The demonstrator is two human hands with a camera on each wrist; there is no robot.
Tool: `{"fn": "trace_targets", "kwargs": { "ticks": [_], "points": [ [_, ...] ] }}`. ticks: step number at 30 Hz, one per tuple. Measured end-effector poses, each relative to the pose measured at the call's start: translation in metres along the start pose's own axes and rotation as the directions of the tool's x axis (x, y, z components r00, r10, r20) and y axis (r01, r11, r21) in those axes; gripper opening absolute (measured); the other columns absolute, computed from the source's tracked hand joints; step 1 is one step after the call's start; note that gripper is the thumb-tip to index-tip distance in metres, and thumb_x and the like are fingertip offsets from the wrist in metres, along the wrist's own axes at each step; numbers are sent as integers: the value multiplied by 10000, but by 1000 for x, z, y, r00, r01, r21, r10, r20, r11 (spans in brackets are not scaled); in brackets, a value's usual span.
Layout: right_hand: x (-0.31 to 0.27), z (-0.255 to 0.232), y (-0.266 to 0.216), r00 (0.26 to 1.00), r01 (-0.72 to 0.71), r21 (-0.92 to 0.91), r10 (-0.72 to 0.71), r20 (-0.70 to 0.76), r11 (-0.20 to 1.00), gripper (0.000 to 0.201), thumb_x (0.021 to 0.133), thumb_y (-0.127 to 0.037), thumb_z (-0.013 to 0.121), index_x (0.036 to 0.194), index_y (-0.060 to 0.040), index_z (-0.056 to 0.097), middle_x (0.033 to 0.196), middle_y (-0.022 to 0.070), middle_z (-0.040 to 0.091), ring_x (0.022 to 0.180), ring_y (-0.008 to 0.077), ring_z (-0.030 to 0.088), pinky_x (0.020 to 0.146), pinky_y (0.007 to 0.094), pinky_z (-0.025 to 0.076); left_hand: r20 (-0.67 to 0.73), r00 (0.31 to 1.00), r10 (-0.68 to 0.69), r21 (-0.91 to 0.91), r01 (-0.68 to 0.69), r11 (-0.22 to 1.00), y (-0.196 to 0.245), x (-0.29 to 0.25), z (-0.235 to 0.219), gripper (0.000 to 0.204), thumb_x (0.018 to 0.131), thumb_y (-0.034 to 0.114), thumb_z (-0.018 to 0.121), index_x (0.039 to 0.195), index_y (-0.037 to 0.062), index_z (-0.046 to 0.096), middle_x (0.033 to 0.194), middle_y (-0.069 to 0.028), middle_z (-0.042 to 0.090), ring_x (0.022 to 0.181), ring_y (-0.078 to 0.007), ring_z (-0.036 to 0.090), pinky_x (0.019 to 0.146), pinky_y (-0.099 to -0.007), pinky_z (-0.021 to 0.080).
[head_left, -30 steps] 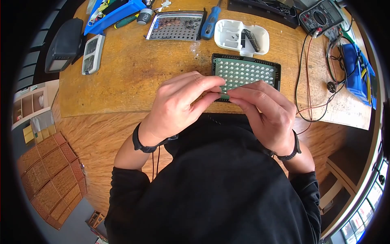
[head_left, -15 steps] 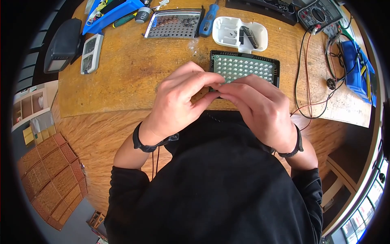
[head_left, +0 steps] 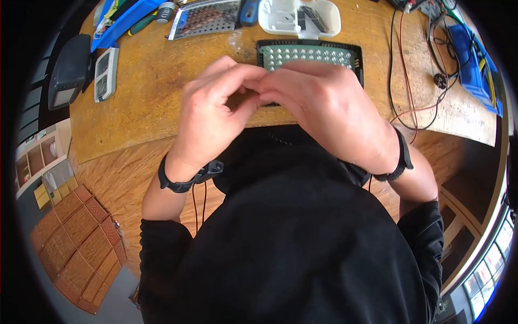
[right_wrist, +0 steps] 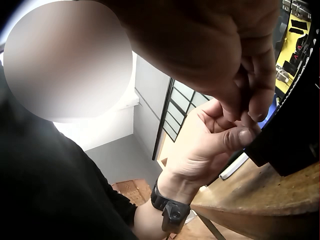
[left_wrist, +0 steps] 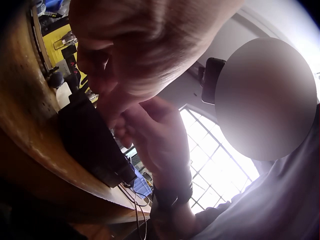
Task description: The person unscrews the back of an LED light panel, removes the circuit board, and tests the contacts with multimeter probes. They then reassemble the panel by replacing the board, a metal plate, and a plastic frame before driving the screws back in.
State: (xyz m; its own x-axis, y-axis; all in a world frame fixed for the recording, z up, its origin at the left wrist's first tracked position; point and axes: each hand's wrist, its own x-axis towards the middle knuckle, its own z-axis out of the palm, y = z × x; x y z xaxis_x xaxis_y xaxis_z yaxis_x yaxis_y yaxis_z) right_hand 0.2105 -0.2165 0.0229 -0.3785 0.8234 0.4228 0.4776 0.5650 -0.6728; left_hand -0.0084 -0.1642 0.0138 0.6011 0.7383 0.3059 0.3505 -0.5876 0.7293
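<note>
The left hand [head_left: 208,113] and right hand [head_left: 337,108] meet at their fingertips over the near edge of a green circuit board [head_left: 307,53] with rows of clear round LEDs, set in a black frame [head_left: 357,54]. Thumbs and index fingers are bent together; anything between them is hidden. In the left wrist view, the left hand [left_wrist: 135,45] is close to the lens, with the right hand [left_wrist: 162,135] beyond it and the dark casing [left_wrist: 92,142] beside them. The right wrist view has the right hand [right_wrist: 205,50] above the left hand [right_wrist: 200,150], their fingertips close together.
Behind the board lie a white open case [head_left: 274,19] with small parts, a clear bag [head_left: 208,19] and a blue-handled tool [head_left: 249,12]. Blue bins [head_left: 127,24] [head_left: 469,65] stand at both sides. Cables [head_left: 393,65] run along the right; a clear-lidded box [head_left: 106,75] lies left.
The head view has shifted, so the bench and board sit higher and further left in it. Both hands remain together, and the right hand now covers more of the board's near side.
</note>
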Motion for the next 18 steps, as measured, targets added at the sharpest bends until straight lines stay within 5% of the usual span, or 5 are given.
{"fn": "trace_targets", "kwargs": {
  "ticks": [3, 18],
  "points": [
    [2, 5, 4, 997, 29, -42, -32, -64, 999, 109, 927, -45, 783, 1023, -6, 752, 903, 150, 735, 838, 378, 729, 724, 436, 591, 34, 999, -3, 68, 0, 998, 6, 3, -3, 344, 799, -148, 803, 1095, 25, 775, 942, -76, 739, 843, -195, 790, 731, -311, 624],
    [6, 2, 8, 997, 77, -153, -80, -11, 985, 150, 898, -54, 792, 1038, -11, 757, 921, 146, 752, 858, 385, 744, 742, 446, 600, 132, 991, 2, 116, -17, 993, 12, 11, -13, 321, 834, -138, 782, 1122, 4, 756, 949, -94, 745, 897, -215, 801, 767, -328, 632]
  ]
}}
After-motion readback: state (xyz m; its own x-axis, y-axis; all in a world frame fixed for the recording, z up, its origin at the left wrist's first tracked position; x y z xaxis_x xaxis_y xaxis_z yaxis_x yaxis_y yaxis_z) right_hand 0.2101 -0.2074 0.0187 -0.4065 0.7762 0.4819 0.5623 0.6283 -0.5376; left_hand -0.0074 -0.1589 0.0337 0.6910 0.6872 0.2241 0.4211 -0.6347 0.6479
